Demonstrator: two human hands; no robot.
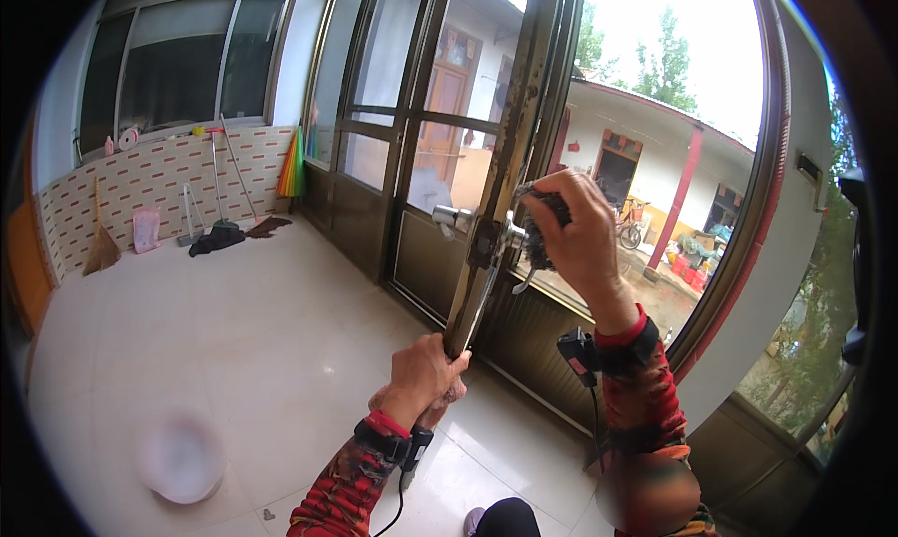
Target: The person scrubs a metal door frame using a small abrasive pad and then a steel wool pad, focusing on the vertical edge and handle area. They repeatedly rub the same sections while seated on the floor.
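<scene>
My right hand grips a dark, fuzzy scouring pad, probably steel wool, and holds it beside the door edge at lock height. Lower down, my left hand is closed around the edge of the metal-framed glass door, with a bunched pinkish cloth under the palm. Between the hands, a silver lever handle sticks out on one face of the door. Another lever shows on the other face, partly behind the pad. Dark, worn patches mark the frame above the lock.
A blurred whitish basin stands on the tiled floor at lower left. Along the brick-patterned wall are a straw broom, a pink dustpan, mops with dark heads and a rainbow umbrella. Outside lies a courtyard with a bicycle.
</scene>
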